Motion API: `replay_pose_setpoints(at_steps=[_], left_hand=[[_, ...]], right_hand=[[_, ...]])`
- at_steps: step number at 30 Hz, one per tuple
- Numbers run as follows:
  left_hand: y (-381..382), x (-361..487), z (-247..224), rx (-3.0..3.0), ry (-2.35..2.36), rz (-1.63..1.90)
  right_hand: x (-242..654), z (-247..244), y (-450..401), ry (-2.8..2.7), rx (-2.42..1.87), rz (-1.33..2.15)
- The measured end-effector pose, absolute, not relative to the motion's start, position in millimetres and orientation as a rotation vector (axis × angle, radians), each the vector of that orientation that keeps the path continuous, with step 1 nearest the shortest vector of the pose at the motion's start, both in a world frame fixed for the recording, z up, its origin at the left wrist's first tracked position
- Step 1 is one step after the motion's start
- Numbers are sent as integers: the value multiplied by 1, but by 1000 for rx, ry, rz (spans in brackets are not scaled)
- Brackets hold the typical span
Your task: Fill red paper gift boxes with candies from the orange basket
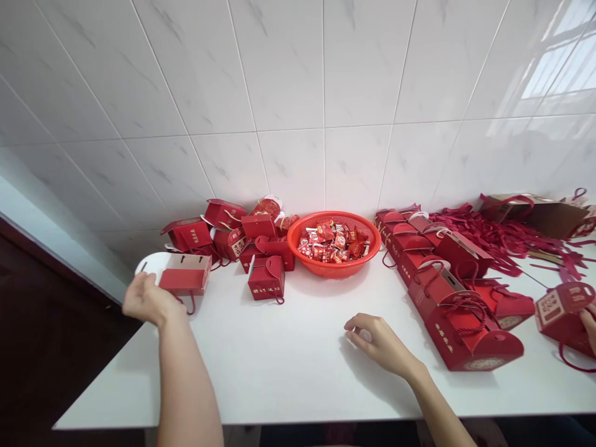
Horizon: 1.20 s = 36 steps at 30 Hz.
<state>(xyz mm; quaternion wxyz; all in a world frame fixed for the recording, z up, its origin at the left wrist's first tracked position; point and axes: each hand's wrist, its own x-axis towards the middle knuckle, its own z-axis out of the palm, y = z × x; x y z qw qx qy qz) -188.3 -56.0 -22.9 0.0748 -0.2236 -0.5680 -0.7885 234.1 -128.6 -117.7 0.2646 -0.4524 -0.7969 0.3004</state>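
Note:
My left hand [145,299] is closed at the near edge of a red paper gift box [186,280] at the left end of the table. The box lies with a white-lined flap turned out, and some of my fingertips are hidden. Just right of it stands a small red box [267,278] with a cord, in front of a pile of similar boxes [227,214]. Over the white table [284,366] hovers my right hand [379,341], fingers loosely bent and apart, nothing seen in it. A red-orange plastic basket [335,270] beyond it holds wrapped candies [338,242].
Rows of red boxes with cord handles [447,316] line the table's right half. Behind them lie a heap of dark red ribbons [470,233] and an open cardboard box [540,214]. At the right edge another person's hand [589,323] holds a red box [561,313]. A tiled wall [298,155] bounds the back.

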Motion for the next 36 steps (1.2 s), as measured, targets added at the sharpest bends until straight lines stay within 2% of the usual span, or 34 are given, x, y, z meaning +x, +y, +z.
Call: replay_pose_setpoints(at_steps=[2, 4, 9, 14, 18, 22, 30, 36], left_hand=[[-70, -174, -8, -274, -1605, -2590], [-85, -154, 4, -364, -1587, -2671], [-124, -78, 9, -1103, -1623, -2510], [-142, -1, -21, -2005, -1791, -2353], [-134, 29, -47, -2321, -1926, -2288], [-119, 32, -59, -2354, -2168, -2382], [-102, 17, -75, -2122, -2451, -2755], [-99, 9, -90, -2031, -2696, -2745]], right_hand=[[233, -115, -128, -2127, -1193, 830], [230, -112, -126, -2072, -1151, 856], [220, -92, -127, -1863, -947, 727], [214, -64, -138, -1732, -715, 611], [218, -59, -144, -1887, -723, 546], [223, -72, -140, -1983, -936, 501], [237, -95, -120, -1727, -1175, 707], [237, -110, -112, -1641, -1202, 886]])
